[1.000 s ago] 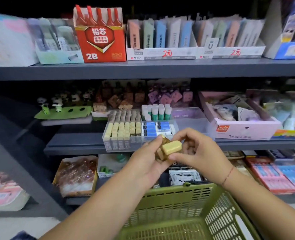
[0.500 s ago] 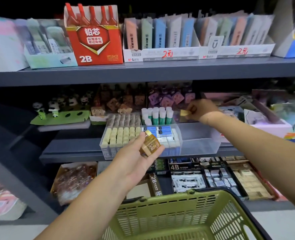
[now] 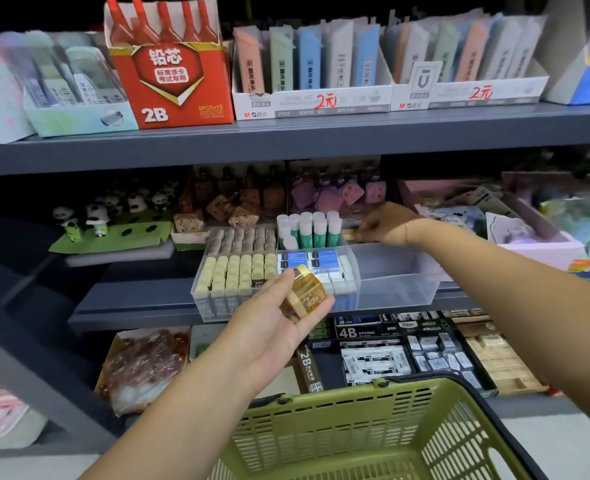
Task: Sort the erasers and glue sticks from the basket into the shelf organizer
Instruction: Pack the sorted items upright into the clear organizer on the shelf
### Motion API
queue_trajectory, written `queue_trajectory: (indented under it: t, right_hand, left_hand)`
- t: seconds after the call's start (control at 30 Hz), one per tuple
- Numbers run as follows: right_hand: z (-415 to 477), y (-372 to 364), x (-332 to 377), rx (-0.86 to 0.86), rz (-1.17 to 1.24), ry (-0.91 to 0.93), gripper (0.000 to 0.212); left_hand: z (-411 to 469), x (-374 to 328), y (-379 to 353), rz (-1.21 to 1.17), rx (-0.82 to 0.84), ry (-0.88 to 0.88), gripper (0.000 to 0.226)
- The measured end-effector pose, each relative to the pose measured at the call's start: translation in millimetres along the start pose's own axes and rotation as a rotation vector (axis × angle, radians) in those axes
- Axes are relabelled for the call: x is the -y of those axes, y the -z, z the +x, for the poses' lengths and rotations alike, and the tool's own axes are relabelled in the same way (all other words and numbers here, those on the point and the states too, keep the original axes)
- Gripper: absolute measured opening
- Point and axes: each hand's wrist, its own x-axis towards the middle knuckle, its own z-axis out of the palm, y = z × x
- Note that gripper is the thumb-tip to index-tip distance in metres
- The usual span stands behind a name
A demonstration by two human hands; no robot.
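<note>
While the left hand grips an amber eraser just off the middle shelf's front edge, the right hand is at the rear right bay of the clear organizer. Its fingers are blurred, so I can't tell whether they pinch anything. Cream erasers, blue erasers and glue sticks already fill the left bays; the right bay looks barely started. The green basket sits below, contents mostly unseen. Nothing blocks the bay.

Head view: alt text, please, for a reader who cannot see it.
A left hand holds an amber packet before a clear shelf organizer of erasers and glue sticks; the right hand reaches to its back, beside the glue sticks. A green basket sits below.
</note>
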Motion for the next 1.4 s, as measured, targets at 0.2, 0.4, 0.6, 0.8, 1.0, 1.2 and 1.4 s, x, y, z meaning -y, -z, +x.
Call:
queue_trajectory:
  t: [0.2,0.4,0.6,0.8,1.0,1.2,1.4]
  right_hand:
    - [-43,9,33,-0.351,0.066,0.158,0.007]
    - [-121,-23,74,-0.126,0.198,0.608,0.03]
    - [-130,-34,78,-0.083,0.369,0.436,0.035]
    - [-121,-28,73,0.1,0.861,0.356,0.031]
    - [-115,-20,63,0.286,0.781,0.396,0.033]
    - [-80,4,40,-0.184,0.883,0.09,0.006]
    - [-20,24,14,-0.256,0.472,-0.245,0.022]
  left_hand:
    - [-2,-1,2,-0.041,0.05,0.032,0.022]
    - [0,-2,8,-0.023,0.063,0.033,0.023]
    - [-4,-1,9,0.056,0.113,0.013,0.032]
    - [-9,-7,9,0.115,0.203,0.063,0.032]
    - [-15,-15,13,0.266,0.323,0.151,0.041]
    - [-8,-18,16,0.217,0.138,0.129,0.039]
    - [-3,-17,17,0.135,0.036,0.112,0.041]
